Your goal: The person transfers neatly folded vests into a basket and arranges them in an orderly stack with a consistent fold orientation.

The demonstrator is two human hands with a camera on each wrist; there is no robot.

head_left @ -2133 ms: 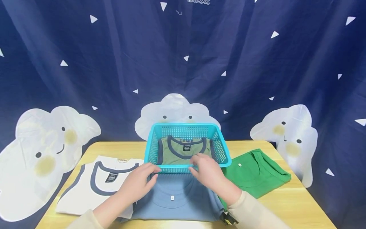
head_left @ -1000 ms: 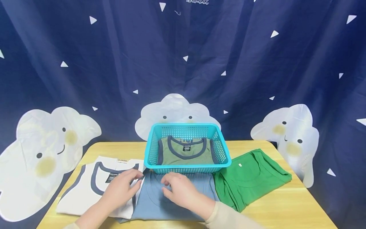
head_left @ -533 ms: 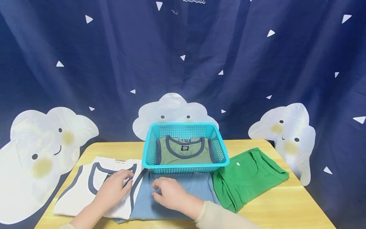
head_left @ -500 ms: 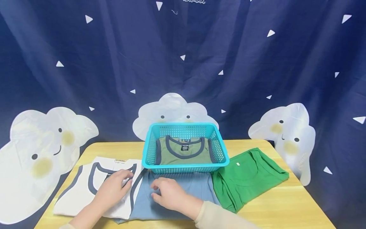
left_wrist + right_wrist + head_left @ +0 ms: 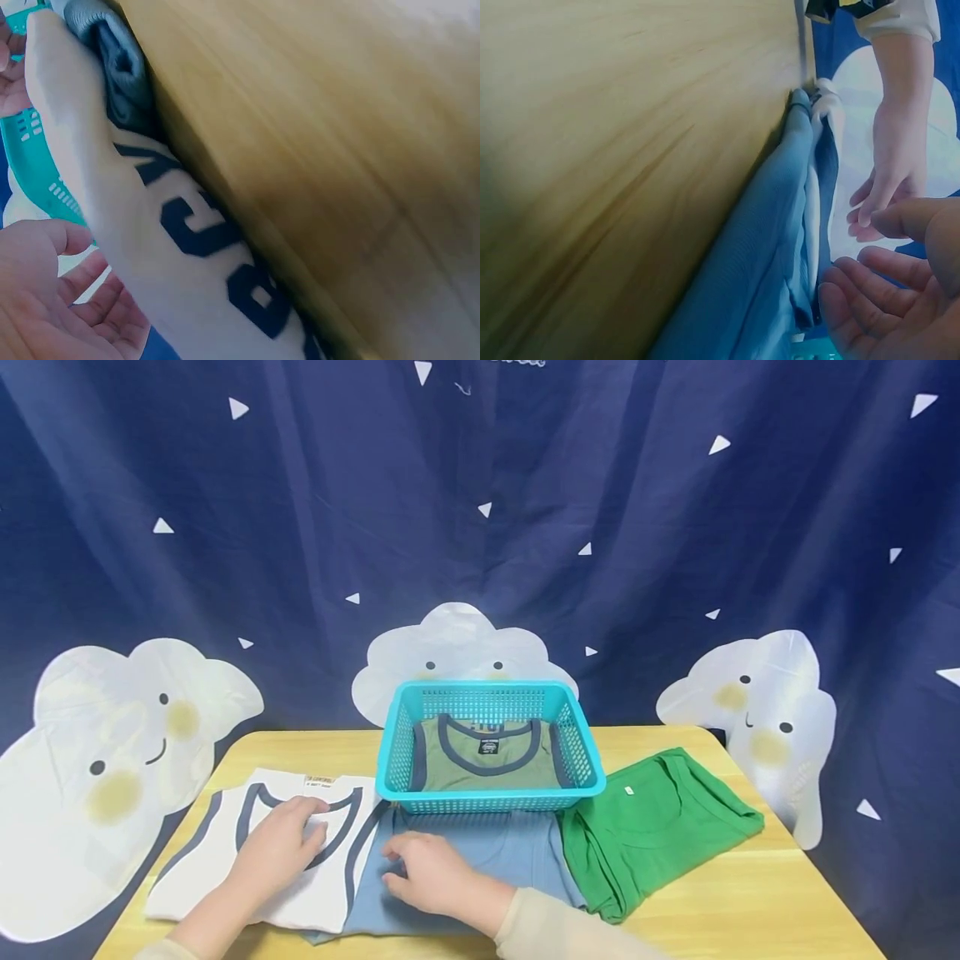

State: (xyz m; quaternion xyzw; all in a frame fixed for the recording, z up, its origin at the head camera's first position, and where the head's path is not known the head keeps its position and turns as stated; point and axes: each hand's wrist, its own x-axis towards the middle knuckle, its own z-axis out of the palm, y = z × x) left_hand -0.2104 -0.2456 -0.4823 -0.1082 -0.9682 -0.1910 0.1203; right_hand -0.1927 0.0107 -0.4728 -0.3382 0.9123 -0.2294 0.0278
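Probable step in hand: approach to the white navy-trimmed top [image 5: 322, 893], which lies on the bench [image 5: 750, 902], overlapping the blue shirt [image 5: 502, 856]. The left hand [image 5: 272, 853] hangs over the white navy-trimmed top, the right hand [image 5: 429, 872] over the blue shirt; both curve loosely and hold nothing. The next move likely calls for gripping a garment's edges. The left wrist view shows large dark lettering [image 5: 181, 231] absent from the head view; only the latter shows the olive top [image 5: 465, 774] inside the turquoise basket [image 5: 491, 798]

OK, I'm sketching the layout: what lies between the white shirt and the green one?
The head view shows the blue shirt there, with the right hand over it, and, farther back, the turquoise basket holding an olive shirt.
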